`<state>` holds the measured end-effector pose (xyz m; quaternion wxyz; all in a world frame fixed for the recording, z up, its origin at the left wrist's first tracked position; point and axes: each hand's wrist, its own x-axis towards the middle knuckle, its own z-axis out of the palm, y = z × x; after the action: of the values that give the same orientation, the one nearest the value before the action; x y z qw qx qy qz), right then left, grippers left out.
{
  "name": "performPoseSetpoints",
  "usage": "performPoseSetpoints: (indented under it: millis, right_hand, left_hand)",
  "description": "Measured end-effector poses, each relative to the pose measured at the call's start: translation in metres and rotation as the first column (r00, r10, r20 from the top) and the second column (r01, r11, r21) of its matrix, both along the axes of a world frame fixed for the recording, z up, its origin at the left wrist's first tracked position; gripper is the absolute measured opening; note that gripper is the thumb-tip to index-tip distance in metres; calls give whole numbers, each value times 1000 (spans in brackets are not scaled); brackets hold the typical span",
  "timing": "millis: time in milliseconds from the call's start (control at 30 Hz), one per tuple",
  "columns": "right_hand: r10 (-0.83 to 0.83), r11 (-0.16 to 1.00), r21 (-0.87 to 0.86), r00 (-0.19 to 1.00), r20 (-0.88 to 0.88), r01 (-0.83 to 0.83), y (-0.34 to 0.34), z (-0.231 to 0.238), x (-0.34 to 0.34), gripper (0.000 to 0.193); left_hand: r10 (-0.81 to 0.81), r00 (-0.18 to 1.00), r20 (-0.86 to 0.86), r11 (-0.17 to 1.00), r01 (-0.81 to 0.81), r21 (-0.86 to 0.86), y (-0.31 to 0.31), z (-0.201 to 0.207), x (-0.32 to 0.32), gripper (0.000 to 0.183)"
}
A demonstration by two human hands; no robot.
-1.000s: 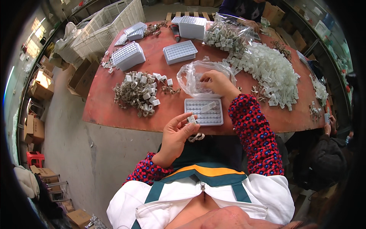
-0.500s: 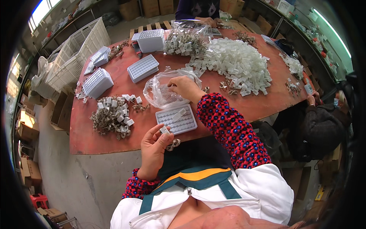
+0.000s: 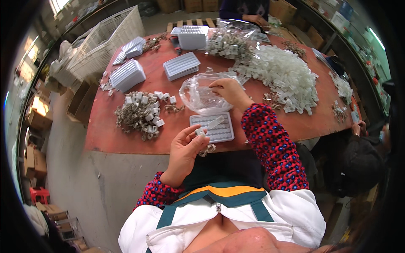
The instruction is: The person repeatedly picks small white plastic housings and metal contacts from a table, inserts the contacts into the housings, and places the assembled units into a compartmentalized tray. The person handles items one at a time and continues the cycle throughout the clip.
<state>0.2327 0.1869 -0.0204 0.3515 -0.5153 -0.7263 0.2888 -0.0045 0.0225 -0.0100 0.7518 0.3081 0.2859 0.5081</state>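
My left hand (image 3: pixel 182 152) pinches a small white plastic block (image 3: pixel 200 132) between thumb and fingers, just off the near left corner of a white ridged tray (image 3: pixel 228 135). Below the block hangs a metal chain (image 3: pixel 206 150). My right hand (image 3: pixel 231 93) reaches over a crumpled clear plastic bag (image 3: pixel 195 99), fingertips drawn together at its right side. What those fingers hold, if anything, is too small to make out. On the tray lies a narrow clear plastic piece (image 3: pixel 216 122).
Left of the bag is a heap of white blocks with chains (image 3: pixel 139 116). Stacked trays (image 3: pixel 127 76) stand farther back. A large pile of clear plastic pieces (image 3: pixel 287 78) covers the right side of the red table (image 3: pixel 105 141). Other people sit at the far and right edges.
The whole view has shifted, so the table sits farther right and higher. My left hand still grips the block, and my right hand stays over the bag.
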Motion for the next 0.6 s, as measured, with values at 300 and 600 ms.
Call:
performPoseSetpoints:
  millis: [300, 600]
  right_hand:
    - [34, 992, -115, 981, -189, -56, -2, 4, 6, 12]
    - [44, 989, 144, 997, -57, -35, 1, -2, 4, 14]
  left_hand:
    - [-11, 1000, 8, 1000, 11, -16, 1, -2, -2, 38]
    - [-2, 1000, 6, 1000, 2, -15, 1, -4, -3, 35]
